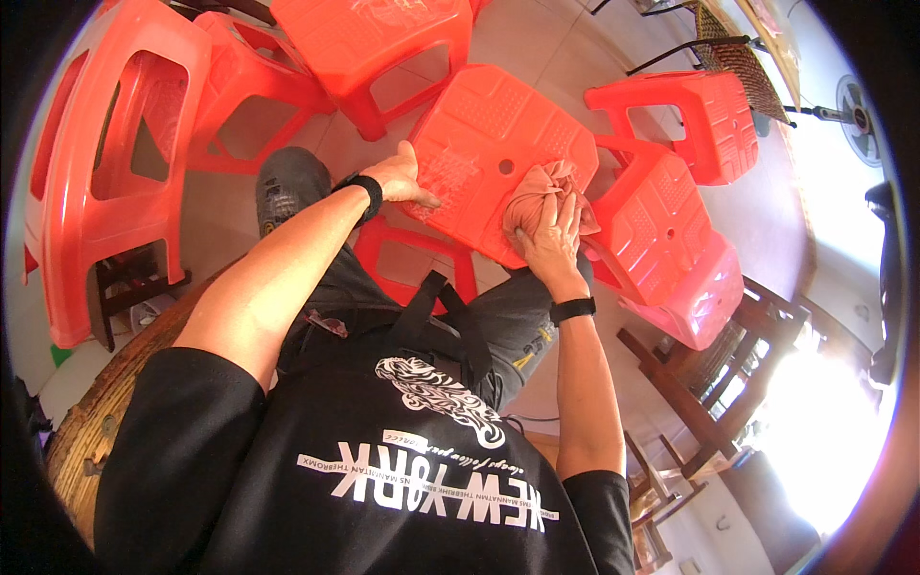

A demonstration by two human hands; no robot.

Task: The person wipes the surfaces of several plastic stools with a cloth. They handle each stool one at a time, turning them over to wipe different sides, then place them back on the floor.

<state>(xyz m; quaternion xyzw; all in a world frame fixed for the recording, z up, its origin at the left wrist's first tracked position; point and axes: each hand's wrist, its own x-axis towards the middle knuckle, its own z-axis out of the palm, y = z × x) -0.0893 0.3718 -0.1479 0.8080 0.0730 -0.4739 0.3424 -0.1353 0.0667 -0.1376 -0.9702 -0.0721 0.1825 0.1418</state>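
A red plastic stool (496,129) stands between my knees, its patterned seat facing up with a round hole in the middle. My left hand (402,178) grips the seat's left edge, thumb lying over the top. Under my right hand (552,241) is a bunched pinkish-orange cloth (535,194), pressed on the right part of the seat. Whitish wet-looking streaks show on the seat near my left thumb. Part of the stool's legs is hidden beneath the seat.
Several more red stools surround me: a tall one (108,208) at left, one (381,43) ahead, others (658,223) at right. Dark wooden furniture (704,388) stands at lower right, a wooden surface (79,460) at lower left. A fan (859,118) is at far right.
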